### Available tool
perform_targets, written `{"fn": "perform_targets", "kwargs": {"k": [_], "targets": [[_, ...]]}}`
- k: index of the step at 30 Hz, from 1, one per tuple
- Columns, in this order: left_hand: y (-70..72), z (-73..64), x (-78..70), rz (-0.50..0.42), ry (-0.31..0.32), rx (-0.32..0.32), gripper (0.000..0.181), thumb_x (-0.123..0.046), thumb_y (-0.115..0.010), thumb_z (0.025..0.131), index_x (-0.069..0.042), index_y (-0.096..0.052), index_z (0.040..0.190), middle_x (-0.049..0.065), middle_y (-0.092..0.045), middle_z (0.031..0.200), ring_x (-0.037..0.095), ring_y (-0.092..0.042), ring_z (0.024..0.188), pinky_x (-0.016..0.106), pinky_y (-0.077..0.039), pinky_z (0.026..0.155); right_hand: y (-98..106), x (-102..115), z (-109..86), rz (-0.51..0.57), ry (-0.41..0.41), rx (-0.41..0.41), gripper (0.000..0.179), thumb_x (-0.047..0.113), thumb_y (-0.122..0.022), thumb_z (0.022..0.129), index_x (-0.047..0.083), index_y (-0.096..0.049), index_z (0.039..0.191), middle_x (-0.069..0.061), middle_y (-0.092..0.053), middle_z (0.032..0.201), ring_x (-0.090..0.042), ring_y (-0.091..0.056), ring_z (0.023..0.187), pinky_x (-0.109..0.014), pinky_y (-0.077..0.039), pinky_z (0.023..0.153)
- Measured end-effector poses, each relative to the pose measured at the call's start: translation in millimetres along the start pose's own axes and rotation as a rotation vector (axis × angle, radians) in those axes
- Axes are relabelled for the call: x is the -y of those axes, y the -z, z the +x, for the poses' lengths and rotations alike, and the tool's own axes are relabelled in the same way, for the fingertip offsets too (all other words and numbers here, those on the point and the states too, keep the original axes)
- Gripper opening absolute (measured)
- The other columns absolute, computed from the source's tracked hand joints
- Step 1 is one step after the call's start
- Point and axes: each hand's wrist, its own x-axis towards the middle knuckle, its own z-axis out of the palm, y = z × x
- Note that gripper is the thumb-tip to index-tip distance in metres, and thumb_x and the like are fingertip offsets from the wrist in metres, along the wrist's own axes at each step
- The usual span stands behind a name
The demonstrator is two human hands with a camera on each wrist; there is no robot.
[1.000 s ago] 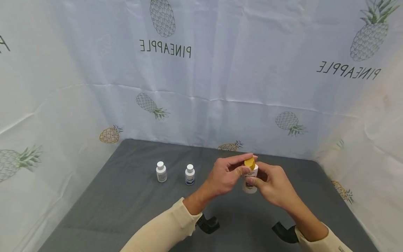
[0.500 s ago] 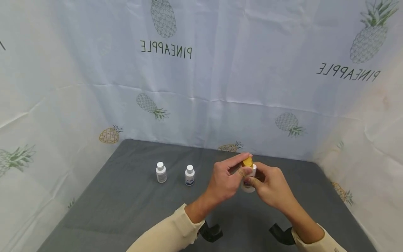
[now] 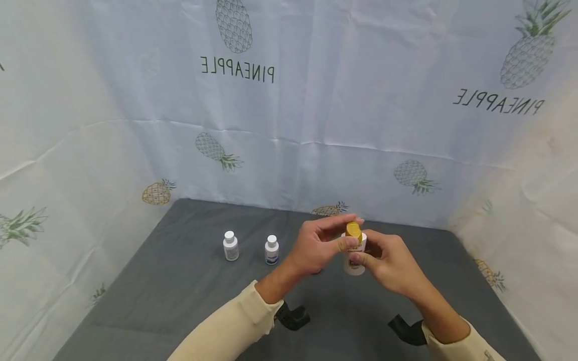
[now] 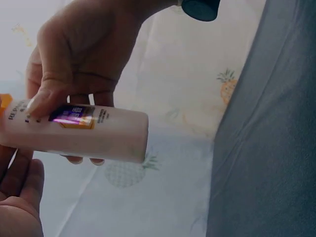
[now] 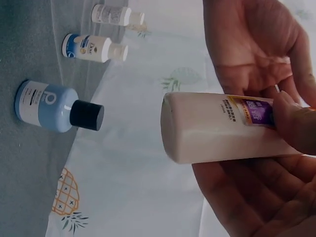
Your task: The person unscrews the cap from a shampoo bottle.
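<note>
The pink bottle [image 5: 222,129] is held up over the grey desk [image 3: 149,301] by the right hand [image 3: 392,261], with its fingers curled round the side. The yellow cap [image 3: 353,231] at the top is pinched by the left hand [image 3: 314,244], between thumb and fingers. On the desk, a white bottle [image 3: 231,248], a Dove bottle [image 3: 271,252] and a blue bottle [image 5: 47,106] are seen standing apart.

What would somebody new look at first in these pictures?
Probably the bright yellow cap pinched by the left hand, at the top of the pale pink plastic bottle gripped by the right hand, right of centre in the head view. Then perhaps the whitish cloth backdrop printed with pineapples, behind the dark grey table. Two small white plastic bottles stand upright on its left half.
</note>
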Motion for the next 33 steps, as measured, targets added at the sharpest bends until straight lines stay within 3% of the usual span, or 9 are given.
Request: {"fn": "perform_targets", "kwargs": {"k": [5,10,16,20,24,30,33], "targets": [[1.4,-1.3,-0.1,0.033,0.015,-0.039,0.044,0.004,-0.074,0.092,0.011,-0.063,0.135,0.034,-0.068,0.128,0.045,-0.064,0.128,0.032,-0.055,0.108,-2.5,1.4,0.8,-0.027,-0.012,0.003,0.025,0.008,-0.075,0.095,0.003,-0.071,0.119,-0.004,-0.080,0.101,-0.009,-0.078,0.089,-0.026,-0.062,0.074],[-3.6,-4.0,1.7,0.054,0.054,-0.103,0.043,0.002,-0.076,0.091,0.007,-0.067,0.133,0.029,-0.072,0.125,0.028,-0.070,0.125,0.030,-0.057,0.103,-6.7,3.8,-0.1,-0.064,-0.045,-0.035,0.027,0.005,-0.076,0.093,0.002,-0.071,0.119,-0.003,-0.080,0.095,-0.008,-0.077,0.082,-0.025,-0.061,0.069],[-11.3,-7.1,5.2,0.065,0.037,-0.203,0.043,0.004,-0.079,0.087,0.005,-0.071,0.128,0.027,-0.074,0.123,0.023,-0.073,0.121,0.031,-0.059,0.102,-9.6,6.2,-0.6,-0.082,-0.086,-0.058,0.028,0.005,-0.077,0.092,0.002,-0.072,0.120,-0.003,-0.080,0.094,-0.008,-0.076,0.079,-0.024,-0.060,0.067],[-14.2,-9.5,5.7,0.078,0.060,-0.240,0.039,0.002,-0.081,0.086,0.002,-0.073,0.124,0.024,-0.075,0.121,0.015,-0.074,0.117,0.031,-0.058,0.103,-7.7,5.4,-1.7,-0.087,-0.110,-0.036,0.030,0.008,-0.077,0.093,0.003,-0.072,0.122,-0.003,-0.080,0.097,-0.009,-0.076,0.081,-0.024,-0.060,0.069],[-13.3,-9.1,5.4,0.066,0.078,-0.210,0.037,-0.003,-0.082,0.087,0.002,-0.072,0.123,0.024,-0.073,0.121,0.012,-0.074,0.115,0.029,-0.057,0.105,-5.1,3.2,-3.2,-0.086,-0.099,-0.019,0.030,0.011,-0.077,0.094,0.004,-0.072,0.122,-0.001,-0.080,0.096,-0.008,-0.076,0.081,-0.024,-0.059,0.069],[-7.0,-4.3,2.3,0.038,0.108,-0.121,0.039,-0.002,-0.078,0.091,0.003,-0.067,0.129,0.028,-0.071,0.125,0.025,-0.074,0.117,0.029,-0.058,0.103,-1.9,1.8,-3.6,-0.090,-0.059,-0.018,0.031,0.012,-0.077,0.094,0.004,-0.071,0.123,0.000,-0.080,0.095,-0.006,-0.076,0.081,-0.026,-0.060,0.068],[-4.8,-2.8,0.0,0.049,0.133,-0.106,0.039,0.000,-0.077,0.091,0.005,-0.067,0.129,0.029,-0.071,0.124,0.028,-0.075,0.112,0.027,-0.060,0.099,-2.2,2.5,-3.5,-0.100,-0.052,-0.025,0.031,0.010,-0.077,0.093,0.004,-0.071,0.123,0.000,-0.080,0.095,-0.008,-0.076,0.081,-0.025,-0.060,0.068]]}}
